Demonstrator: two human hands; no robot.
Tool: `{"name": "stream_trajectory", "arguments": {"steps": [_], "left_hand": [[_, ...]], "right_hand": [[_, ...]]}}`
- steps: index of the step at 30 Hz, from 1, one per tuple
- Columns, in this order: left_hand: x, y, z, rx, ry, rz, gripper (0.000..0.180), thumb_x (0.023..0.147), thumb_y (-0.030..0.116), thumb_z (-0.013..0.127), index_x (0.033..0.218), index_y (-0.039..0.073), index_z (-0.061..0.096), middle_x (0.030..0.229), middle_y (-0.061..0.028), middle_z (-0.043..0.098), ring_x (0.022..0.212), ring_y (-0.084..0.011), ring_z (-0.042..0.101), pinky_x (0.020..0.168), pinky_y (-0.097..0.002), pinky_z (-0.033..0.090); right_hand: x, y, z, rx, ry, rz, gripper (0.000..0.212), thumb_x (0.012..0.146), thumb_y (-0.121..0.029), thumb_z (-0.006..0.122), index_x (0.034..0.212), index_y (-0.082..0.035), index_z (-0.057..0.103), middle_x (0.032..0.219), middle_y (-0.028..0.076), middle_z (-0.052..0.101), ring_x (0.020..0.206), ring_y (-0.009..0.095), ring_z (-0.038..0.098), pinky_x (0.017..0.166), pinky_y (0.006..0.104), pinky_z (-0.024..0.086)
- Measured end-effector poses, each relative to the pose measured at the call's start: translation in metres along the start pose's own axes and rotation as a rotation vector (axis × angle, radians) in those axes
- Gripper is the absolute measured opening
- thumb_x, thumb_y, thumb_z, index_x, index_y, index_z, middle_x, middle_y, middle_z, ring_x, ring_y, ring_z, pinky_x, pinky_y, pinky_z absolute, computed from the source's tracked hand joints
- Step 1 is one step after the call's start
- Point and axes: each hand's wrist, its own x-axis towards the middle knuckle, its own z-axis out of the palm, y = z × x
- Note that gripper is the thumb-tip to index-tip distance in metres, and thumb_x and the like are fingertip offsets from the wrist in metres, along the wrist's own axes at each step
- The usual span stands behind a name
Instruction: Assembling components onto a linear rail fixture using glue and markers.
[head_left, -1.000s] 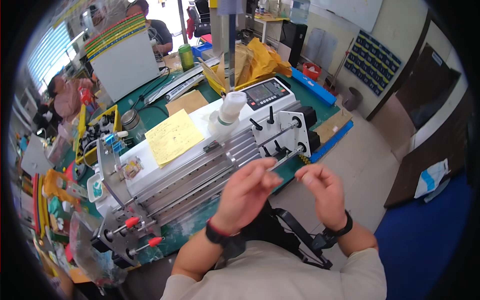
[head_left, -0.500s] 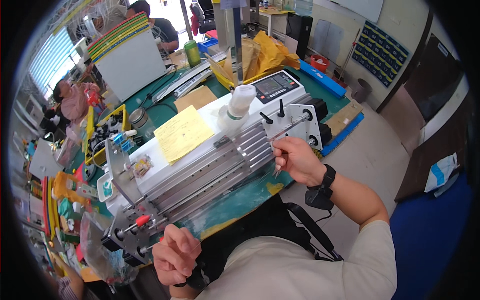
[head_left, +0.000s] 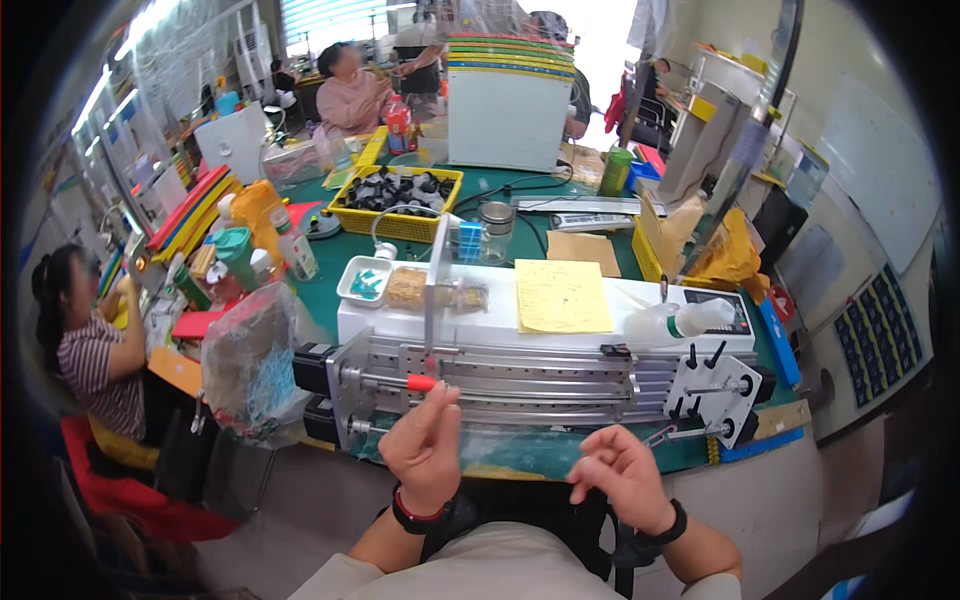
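A long silver machine (head_left: 520, 410) with rails and rods lies along the bench. At its left part a red tapered tip (head_left: 421, 383) sits at the end of a rod. My left hand (head_left: 425, 450) is raised just below that tip, thumb and fingertips pinched together; whatever is between them is too small to make out. In front of the machine's right half hovers my right hand (head_left: 625, 475), its fingers loosely bent and apart, with nothing visible in them. Beside it, the machine's white end plate (head_left: 712, 392) carries black levers.
Behind the rails are a yellow note sheet (head_left: 563, 297), a plastic bottle (head_left: 665, 325), a white tray (head_left: 364, 281) of small teal pieces and a yellow basket (head_left: 400, 226) of black parts. A clear bag (head_left: 250, 360) hangs at left; a seated person (head_left: 95, 350) works beyond it.
The view has swung toward the left. My right hand has left the machine's right end and come down before it. My left hand has risen to the red tip.
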Motion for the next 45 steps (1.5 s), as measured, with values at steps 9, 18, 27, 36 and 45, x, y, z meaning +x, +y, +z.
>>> {"name": "stream_trajectory", "arguments": {"steps": [9,18,27,36,45], "left_hand": [[0.053,0.002,-0.026,0.475,-0.283,0.208,0.024,0.077,0.003,0.090,0.098,0.003,0.080,0.104,-0.0116,0.078,0.092,-0.0306,0.075,0.082,-0.0388,0.058],[0.077,0.000,-0.035,0.442,-0.421,0.165,0.024,0.077,0.014,0.090,0.097,0.008,0.078,0.092,-0.0077,0.077,0.080,-0.0304,0.073,0.074,-0.0393,0.056],[0.077,-0.006,-0.047,0.307,-0.430,0.225,0.029,0.077,0.000,0.088,0.104,0.004,0.078,0.105,-0.0106,0.076,0.095,-0.0318,0.069,0.081,-0.0405,0.055],[0.091,-0.018,-0.038,0.354,-0.497,0.393,0.029,0.074,0.006,0.092,0.099,0.006,0.078,0.099,-0.0069,0.074,0.091,-0.0279,0.065,0.080,-0.0396,0.049],[0.087,-0.034,-0.021,0.537,-0.483,0.545,0.039,0.066,0.029,0.100,0.092,0.012,0.075,0.084,-0.0003,0.064,0.077,-0.0229,0.060,0.069,-0.0381,0.038]], "right_hand": [[0.053,-0.024,0.064,-0.375,-0.138,-0.236,0.023,0.103,-0.001,0.069,0.122,0.002,0.056,0.099,0.009,0.073,0.084,0.014,0.073,0.076,0.0285,0.059],[0.116,-0.050,0.096,-0.878,0.124,-0.679,0.021,0.092,-0.002,0.075,0.105,0.001,0.060,0.093,0.013,0.069,0.087,0.024,0.068,0.084,0.0353,0.055],[0.149,-0.032,0.116,-0.866,0.014,-0.477,0.023,0.091,-0.003,0.073,0.103,-0.001,0.054,0.089,0.017,0.064,0.086,0.037,0.067,0.078,0.0453,0.053],[0.133,-0.019,0.099,-1.053,-0.155,-0.922,0.027,0.084,0.000,0.081,0.096,-0.004,0.057,0.084,0.013,0.062,0.081,0.031,0.064,0.071,0.0407,0.052],[0.147,-0.057,0.059,-1.135,-0.203,-0.685,0.020,0.090,-0.006,0.078,0.110,-0.004,0.074,0.090,0.010,0.063,0.093,0.032,0.060,0.085,0.0449,0.050]]}}
